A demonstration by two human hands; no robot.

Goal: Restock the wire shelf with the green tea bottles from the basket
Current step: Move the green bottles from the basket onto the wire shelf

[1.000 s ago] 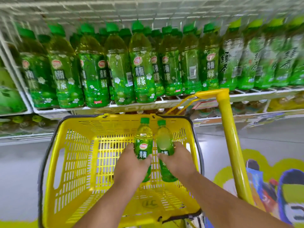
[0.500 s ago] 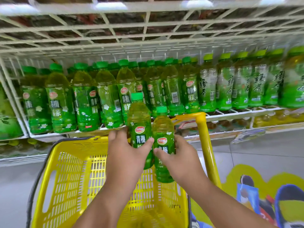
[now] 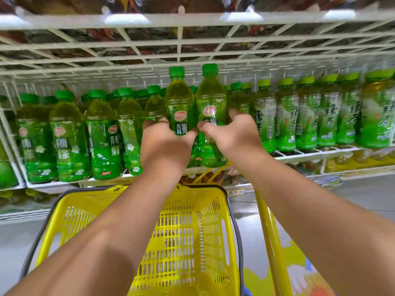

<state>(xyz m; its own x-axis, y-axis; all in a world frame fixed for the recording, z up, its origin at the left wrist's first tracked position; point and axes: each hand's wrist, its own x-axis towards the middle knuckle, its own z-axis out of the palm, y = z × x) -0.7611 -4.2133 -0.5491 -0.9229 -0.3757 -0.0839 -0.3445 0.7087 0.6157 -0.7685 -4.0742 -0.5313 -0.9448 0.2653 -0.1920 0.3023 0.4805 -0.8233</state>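
My left hand (image 3: 163,146) grips a green tea bottle (image 3: 179,103) around its label. Beside it, my right hand (image 3: 233,135) grips a second green tea bottle (image 3: 210,99). Both bottles stand upright, side by side, held up in front of the white wire shelf (image 3: 310,154), level with the row of green-capped bottles (image 3: 68,137) that fills it. The yellow plastic basket (image 3: 70,212) sits below my forearms; no bottles show in its visible part.
A white wire rack (image 3: 179,45) hangs close above the bottle caps. Bottles with a paler label (image 3: 329,116) fill the shelf's right side. The basket's yellow handle (image 3: 271,238) rises at the right. A lower shelf (image 3: 352,161) holds yellowish drinks.
Both hands have lifted the two bottles out of the basket and raised them up to the shelf's bottle row. The view has tilted upward with them.
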